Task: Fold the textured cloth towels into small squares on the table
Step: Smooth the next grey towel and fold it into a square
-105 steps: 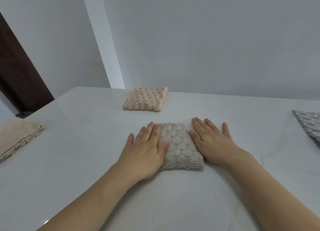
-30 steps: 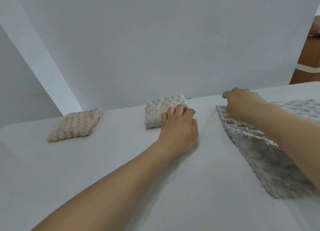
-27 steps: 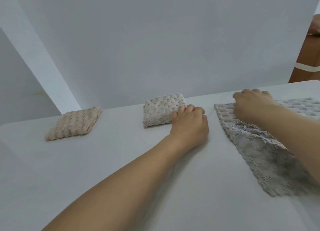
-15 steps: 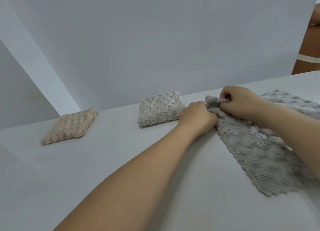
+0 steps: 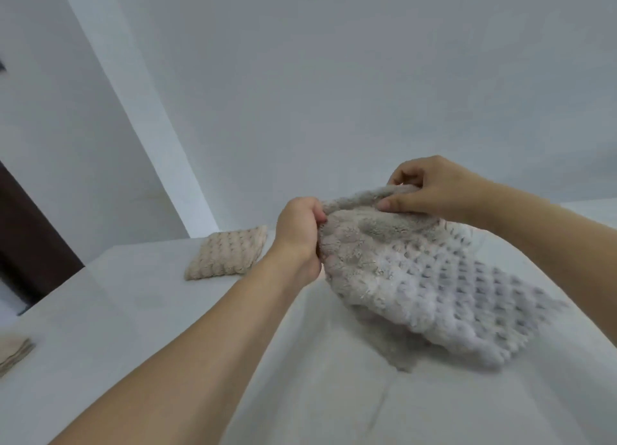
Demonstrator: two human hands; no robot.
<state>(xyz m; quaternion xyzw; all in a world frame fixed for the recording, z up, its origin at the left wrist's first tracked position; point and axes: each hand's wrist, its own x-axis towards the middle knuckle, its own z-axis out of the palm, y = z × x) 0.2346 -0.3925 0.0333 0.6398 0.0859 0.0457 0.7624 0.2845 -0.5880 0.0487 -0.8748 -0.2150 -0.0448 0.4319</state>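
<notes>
A grey bubble-textured towel (image 5: 430, 287) is lifted off the white table (image 5: 140, 311) at its far edge, while its near part still lies on the surface. My left hand (image 5: 300, 234) grips the towel's left part of that raised edge. My right hand (image 5: 430, 191) pinches the same edge further right, thumb underneath. A folded beige towel square (image 5: 227, 252) lies on the table to the left, behind my left forearm. The folded grey-beige square seen earlier is hidden behind my hands.
A stack of cream towels (image 5: 13, 351) sits at the table's left edge. A white wall rises right behind the table's far edge, and a dark door (image 5: 30, 244) stands at the far left.
Both hands have taken hold of the grey towel's far edge and raised it off the table. The camera has tilted and swung back to the left.
</notes>
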